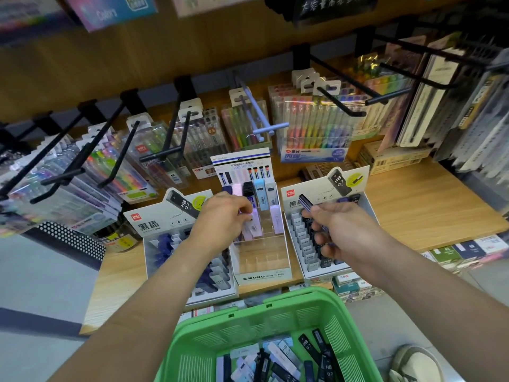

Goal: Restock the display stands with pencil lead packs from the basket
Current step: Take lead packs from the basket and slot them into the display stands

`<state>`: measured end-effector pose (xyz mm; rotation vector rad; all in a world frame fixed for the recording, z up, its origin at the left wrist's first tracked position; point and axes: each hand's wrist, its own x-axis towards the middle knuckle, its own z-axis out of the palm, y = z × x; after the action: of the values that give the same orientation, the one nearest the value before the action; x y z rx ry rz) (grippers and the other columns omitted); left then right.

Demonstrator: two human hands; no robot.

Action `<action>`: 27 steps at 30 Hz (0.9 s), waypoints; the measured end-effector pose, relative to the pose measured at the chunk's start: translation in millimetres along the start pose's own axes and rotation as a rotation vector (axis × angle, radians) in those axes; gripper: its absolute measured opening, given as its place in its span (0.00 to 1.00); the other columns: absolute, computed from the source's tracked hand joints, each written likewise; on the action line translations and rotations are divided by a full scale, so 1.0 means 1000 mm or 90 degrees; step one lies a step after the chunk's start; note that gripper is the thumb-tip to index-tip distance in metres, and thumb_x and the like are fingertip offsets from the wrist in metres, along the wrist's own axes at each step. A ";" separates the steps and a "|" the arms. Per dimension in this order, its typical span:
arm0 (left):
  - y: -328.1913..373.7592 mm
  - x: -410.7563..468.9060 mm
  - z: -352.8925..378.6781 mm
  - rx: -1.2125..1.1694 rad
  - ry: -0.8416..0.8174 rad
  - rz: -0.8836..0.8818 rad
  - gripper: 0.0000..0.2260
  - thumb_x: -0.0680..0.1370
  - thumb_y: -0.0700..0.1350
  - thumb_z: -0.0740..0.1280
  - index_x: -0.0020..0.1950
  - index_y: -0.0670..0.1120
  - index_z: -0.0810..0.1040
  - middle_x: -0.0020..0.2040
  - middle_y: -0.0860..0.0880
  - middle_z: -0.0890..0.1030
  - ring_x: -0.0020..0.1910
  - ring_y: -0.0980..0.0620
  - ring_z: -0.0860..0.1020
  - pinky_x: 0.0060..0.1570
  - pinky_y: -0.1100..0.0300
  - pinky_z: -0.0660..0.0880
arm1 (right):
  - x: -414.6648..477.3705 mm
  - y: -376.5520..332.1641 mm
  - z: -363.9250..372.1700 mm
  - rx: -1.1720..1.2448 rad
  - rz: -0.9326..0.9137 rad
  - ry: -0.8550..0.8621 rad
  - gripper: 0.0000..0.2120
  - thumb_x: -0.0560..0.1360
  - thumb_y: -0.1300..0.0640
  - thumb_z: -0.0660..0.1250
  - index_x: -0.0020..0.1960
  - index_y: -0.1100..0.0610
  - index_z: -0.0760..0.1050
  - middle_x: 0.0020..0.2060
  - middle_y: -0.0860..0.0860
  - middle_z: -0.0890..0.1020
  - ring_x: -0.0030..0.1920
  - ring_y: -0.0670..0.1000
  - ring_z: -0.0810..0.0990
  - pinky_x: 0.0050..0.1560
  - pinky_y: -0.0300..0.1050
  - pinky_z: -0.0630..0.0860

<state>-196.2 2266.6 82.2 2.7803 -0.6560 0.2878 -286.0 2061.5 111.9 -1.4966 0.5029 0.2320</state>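
Pencil lead packs (289, 357), slim plastic cases in black, white and pale blue, lie loose in the green slatted plastic basket (275, 312) just in front of the white card and clear plastic stand marked MONO (263, 277), as seen from the head camera. The person's left hand (223, 216) reaches into that stand's rear rows. Its fingers are curled on what appears to be a pale lilac pack (249, 216), though blur makes the exact hold hard to read. To the right of the MONO stand, the right hand (338, 230) hovers over the white card stand of black and grey packs (316, 188). Its fingers are wrapped round a small bundle of dark blue packs (305, 202), one end poking up above the hand. A matching white card stand with blue packs (154, 224) sits to the MONO stand's left.

The risks look plain enough. The lilac pack is going into a narrow divided slot beside upright neighbours, so a tilted entry could topple them or lodge it in the wrong colour row. The right hand grips several packs at once, and loosening to feed one in could let the others slide out onto the shelf. Dark blue packs held over a black row may also be misfiled.
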 end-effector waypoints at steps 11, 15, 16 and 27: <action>0.006 -0.011 0.026 0.053 0.094 0.104 0.00 0.73 0.37 0.73 0.42 0.41 0.84 0.42 0.46 0.81 0.42 0.45 0.74 0.40 0.55 0.75 | -0.003 0.000 0.001 -0.013 -0.023 -0.038 0.10 0.81 0.64 0.61 0.58 0.57 0.78 0.39 0.53 0.83 0.32 0.45 0.81 0.31 0.38 0.75; 0.026 -0.031 0.017 -0.177 0.140 -0.112 0.04 0.74 0.40 0.71 0.46 0.46 0.85 0.42 0.53 0.81 0.40 0.55 0.75 0.44 0.64 0.73 | -0.003 -0.001 0.005 -0.022 -0.008 -0.054 0.10 0.79 0.67 0.64 0.59 0.59 0.77 0.45 0.55 0.81 0.34 0.47 0.82 0.33 0.39 0.78; 0.034 -0.038 0.015 -0.269 0.118 -0.198 0.05 0.75 0.41 0.71 0.44 0.51 0.84 0.39 0.57 0.81 0.38 0.59 0.76 0.42 0.67 0.73 | -0.004 -0.002 0.007 -0.033 -0.007 -0.059 0.10 0.78 0.67 0.65 0.57 0.59 0.77 0.45 0.56 0.82 0.34 0.47 0.82 0.33 0.39 0.78; 0.079 -0.090 -0.016 -0.964 -0.009 -0.448 0.10 0.66 0.43 0.75 0.46 0.44 0.84 0.41 0.41 0.85 0.37 0.47 0.83 0.38 0.62 0.79 | -0.013 0.000 0.015 0.050 -0.016 -0.099 0.13 0.71 0.69 0.73 0.53 0.58 0.79 0.38 0.54 0.84 0.34 0.48 0.79 0.35 0.39 0.74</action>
<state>-313.5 2239.9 91.8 1.3573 0.1737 -0.2908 -294.7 2077.9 118.1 -1.3955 0.3650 0.3037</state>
